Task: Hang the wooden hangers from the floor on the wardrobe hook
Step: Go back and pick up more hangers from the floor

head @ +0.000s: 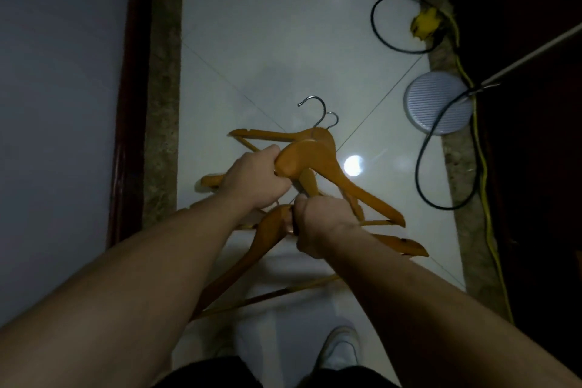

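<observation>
Several orange-brown wooden hangers with metal hooks are bunched above the white tiled floor. My left hand grips the upper hangers near their necks. My right hand grips another hanger at its neck, its arm slanting down to the lower left. Two metal hooks stick up beyond the hands. The wardrobe hook is not in view.
A black cable loops across the right of the floor beside a yellow cord and a yellow plug. A round white ribbed disc lies at right. A dark wooden frame borders the left wall. My white shoe stands below.
</observation>
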`<action>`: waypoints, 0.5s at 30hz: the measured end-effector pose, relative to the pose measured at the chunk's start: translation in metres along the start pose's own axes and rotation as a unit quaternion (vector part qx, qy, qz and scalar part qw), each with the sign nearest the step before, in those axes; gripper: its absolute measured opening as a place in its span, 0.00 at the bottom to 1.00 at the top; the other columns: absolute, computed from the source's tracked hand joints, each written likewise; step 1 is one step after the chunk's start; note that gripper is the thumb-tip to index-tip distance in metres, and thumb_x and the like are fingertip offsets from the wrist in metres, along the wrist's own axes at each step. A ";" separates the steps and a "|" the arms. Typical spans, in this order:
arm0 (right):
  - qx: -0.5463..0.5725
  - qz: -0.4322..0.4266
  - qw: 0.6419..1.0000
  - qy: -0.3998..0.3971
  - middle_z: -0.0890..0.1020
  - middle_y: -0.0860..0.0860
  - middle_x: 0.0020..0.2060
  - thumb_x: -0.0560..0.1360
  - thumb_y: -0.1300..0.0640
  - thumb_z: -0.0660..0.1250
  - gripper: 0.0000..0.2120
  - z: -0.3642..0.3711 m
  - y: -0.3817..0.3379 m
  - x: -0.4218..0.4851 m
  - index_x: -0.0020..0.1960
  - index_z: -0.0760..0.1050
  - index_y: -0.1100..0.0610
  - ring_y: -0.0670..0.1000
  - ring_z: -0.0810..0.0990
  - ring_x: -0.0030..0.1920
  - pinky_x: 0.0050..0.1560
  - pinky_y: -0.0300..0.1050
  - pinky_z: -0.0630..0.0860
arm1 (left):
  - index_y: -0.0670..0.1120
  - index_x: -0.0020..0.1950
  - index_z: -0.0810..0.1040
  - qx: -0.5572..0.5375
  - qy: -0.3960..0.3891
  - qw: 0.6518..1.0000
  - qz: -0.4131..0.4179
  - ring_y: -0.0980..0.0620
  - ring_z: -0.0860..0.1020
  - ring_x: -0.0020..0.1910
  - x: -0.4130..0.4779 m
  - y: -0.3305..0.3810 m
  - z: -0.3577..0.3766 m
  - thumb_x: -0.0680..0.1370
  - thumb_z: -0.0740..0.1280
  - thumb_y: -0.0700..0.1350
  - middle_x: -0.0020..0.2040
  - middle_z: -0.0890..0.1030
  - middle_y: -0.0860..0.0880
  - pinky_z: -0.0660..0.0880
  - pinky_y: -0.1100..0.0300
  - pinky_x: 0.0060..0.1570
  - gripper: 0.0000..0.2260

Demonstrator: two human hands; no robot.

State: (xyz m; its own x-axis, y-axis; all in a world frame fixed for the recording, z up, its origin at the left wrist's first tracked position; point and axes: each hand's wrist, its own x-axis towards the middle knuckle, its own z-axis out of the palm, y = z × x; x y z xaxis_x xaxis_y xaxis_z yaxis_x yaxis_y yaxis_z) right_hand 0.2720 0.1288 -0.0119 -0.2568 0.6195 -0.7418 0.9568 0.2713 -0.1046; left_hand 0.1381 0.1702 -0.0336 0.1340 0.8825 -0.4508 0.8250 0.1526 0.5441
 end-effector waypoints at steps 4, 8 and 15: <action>0.009 0.013 0.999 0.040 0.69 0.52 0.35 0.75 0.57 0.71 0.20 -0.065 -0.002 -0.072 0.64 0.69 0.56 0.53 0.73 0.39 0.40 0.48 0.74 | 0.51 0.40 0.73 -0.040 0.024 0.999 0.009 0.49 0.77 0.35 -0.040 0.062 -0.068 0.70 0.71 0.49 0.36 0.78 0.48 0.74 0.55 0.35 0.08; 0.011 0.009 0.996 0.084 0.70 0.51 0.35 0.76 0.56 0.69 0.18 -0.142 0.000 -0.146 0.63 0.70 0.57 0.51 0.72 0.35 0.38 0.46 0.75 | 0.50 0.39 0.71 -0.052 0.049 0.997 0.026 0.48 0.76 0.34 -0.080 0.122 -0.149 0.68 0.68 0.54 0.34 0.76 0.49 0.70 0.57 0.32 0.10; 0.032 0.020 0.985 0.166 0.73 0.49 0.35 0.75 0.54 0.71 0.13 -0.284 0.009 -0.268 0.53 0.69 0.54 0.48 0.72 0.31 0.26 0.41 0.63 | 0.53 0.38 0.70 -0.110 0.099 0.987 0.060 0.46 0.78 0.37 -0.135 0.238 -0.290 0.63 0.67 0.62 0.35 0.77 0.50 0.78 0.47 0.39 0.15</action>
State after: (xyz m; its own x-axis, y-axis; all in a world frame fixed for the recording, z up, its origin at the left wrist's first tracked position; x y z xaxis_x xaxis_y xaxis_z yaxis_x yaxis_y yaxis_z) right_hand 0.3108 0.1748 0.3743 -0.2381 0.8385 -0.4900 0.9712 0.2008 -0.1283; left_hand 0.1570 0.2166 0.3620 0.0954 0.9664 -0.2387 0.6682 0.1156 0.7350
